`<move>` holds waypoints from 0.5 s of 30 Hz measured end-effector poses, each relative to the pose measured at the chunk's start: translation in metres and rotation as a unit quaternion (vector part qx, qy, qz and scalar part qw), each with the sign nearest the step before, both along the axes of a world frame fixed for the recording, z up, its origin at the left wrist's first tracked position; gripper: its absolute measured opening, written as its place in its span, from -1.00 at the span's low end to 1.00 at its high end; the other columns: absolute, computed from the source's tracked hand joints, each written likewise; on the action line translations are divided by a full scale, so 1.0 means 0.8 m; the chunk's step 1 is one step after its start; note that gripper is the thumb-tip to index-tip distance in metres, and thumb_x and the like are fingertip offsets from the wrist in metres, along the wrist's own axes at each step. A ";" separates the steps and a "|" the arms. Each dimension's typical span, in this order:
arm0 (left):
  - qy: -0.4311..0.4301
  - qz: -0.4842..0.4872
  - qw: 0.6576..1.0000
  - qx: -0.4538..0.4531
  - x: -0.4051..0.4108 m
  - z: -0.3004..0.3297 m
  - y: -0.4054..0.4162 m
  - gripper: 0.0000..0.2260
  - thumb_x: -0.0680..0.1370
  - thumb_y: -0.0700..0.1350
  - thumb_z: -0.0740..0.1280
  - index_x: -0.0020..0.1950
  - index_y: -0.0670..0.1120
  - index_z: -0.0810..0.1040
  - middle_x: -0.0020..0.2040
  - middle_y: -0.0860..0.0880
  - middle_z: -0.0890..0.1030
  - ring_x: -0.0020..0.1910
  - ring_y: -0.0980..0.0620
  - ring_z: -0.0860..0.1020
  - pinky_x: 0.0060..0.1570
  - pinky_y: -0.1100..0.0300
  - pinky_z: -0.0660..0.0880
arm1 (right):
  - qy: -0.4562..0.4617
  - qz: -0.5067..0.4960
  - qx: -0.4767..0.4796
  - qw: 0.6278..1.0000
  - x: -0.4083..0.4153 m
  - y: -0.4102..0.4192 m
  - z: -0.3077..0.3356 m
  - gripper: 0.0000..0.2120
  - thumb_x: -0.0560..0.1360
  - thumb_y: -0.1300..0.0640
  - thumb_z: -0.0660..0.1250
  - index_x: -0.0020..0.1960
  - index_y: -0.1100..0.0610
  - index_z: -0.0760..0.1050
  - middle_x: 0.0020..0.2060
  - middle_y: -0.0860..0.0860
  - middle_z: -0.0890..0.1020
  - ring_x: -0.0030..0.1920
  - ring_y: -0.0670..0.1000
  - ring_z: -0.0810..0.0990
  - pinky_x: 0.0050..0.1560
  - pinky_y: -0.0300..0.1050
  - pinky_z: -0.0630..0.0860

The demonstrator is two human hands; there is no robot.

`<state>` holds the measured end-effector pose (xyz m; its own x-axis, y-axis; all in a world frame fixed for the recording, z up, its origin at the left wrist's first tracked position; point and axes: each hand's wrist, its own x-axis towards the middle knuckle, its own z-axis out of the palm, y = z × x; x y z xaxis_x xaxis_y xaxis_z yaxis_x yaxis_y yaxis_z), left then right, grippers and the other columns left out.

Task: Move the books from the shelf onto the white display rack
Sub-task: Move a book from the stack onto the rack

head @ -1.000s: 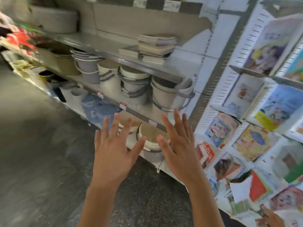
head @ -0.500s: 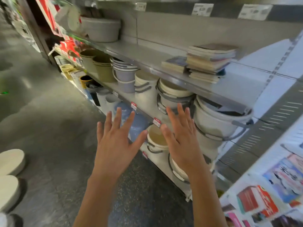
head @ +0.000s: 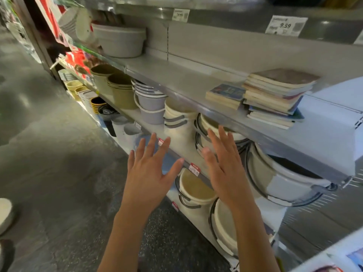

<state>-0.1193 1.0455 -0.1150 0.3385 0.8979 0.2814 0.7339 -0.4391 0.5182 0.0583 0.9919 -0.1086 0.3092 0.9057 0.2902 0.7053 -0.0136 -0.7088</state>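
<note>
Reaching forward side by side, the left hand (head: pixel 146 173) and the right hand (head: pixel 225 169) are both raised with fingers straight and spread, palms turned away from the camera; neither has hold of anything, and they do not touch each other.

Up and to the right of the right hand, well apart from its fingertips, the tall stack of books (head: pixel 275 95) lies flat on the grey shelf (head: pixel 176 75), its covers slightly askew from one another. Just beside that stack, on the side nearer the hands, sits a short stack of books (head: pixel 225 95) with a blue cover on top (its title is too blurred to read). Both stacks lie above the level of the hands.

Directly beyond the fingers, on the shelf below the books, stand white buckets (head: pixel 178 116) with grey handles, and past the left hand's fingertips a row of grey and olive buckets runs away to the left. A red price tag (head: pixel 194 168) on the lower shelf edge shows between the two hands. Far up and right of the right hand, a white price label (head: pixel 285 26) reads 9.59. Down at the lower right corner, below the right forearm, a sliver of the white display rack (head: pixel 334 256) comes into view.
</note>
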 end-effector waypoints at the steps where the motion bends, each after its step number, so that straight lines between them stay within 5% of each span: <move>1: -0.003 -0.013 1.000 -0.001 0.004 -0.001 0.016 -0.08 0.34 0.60 -0.35 0.60 0.22 0.10 0.64 0.06 -0.01 0.61 0.02 -0.11 0.56 -0.08 -0.14 | 0.002 -0.011 0.004 1.000 0.001 0.012 -0.001 -0.31 0.49 -0.38 -0.12 0.57 -0.18 0.11 0.55 -0.29 -0.04 0.48 -0.32 -0.25 0.46 -0.21 -0.17; 6: 0.009 -0.077 0.997 -0.003 0.022 -0.002 0.110 -0.18 0.39 0.53 -0.21 0.60 0.22 0.09 0.64 0.06 -0.01 0.61 -0.01 -0.10 0.57 -0.13 -0.09 | 0.004 -0.076 0.040 0.996 0.003 0.077 -0.005 -0.35 0.54 -0.32 -0.07 0.56 -0.10 0.19 0.56 -0.18 0.14 0.53 -0.27 -0.02 0.52 -0.18 -0.05; 15: -0.015 -0.224 0.973 0.048 0.059 0.009 0.288 -0.11 0.44 0.55 -0.25 0.56 0.07 0.31 0.58 -0.06 0.26 0.58 -0.13 0.16 0.48 -0.19 0.17 | 0.021 -0.221 0.075 0.972 -0.010 0.202 0.011 -0.46 0.59 -0.21 0.00 0.53 -0.07 0.26 0.52 -0.20 0.18 0.52 -0.22 0.06 0.55 -0.12 0.04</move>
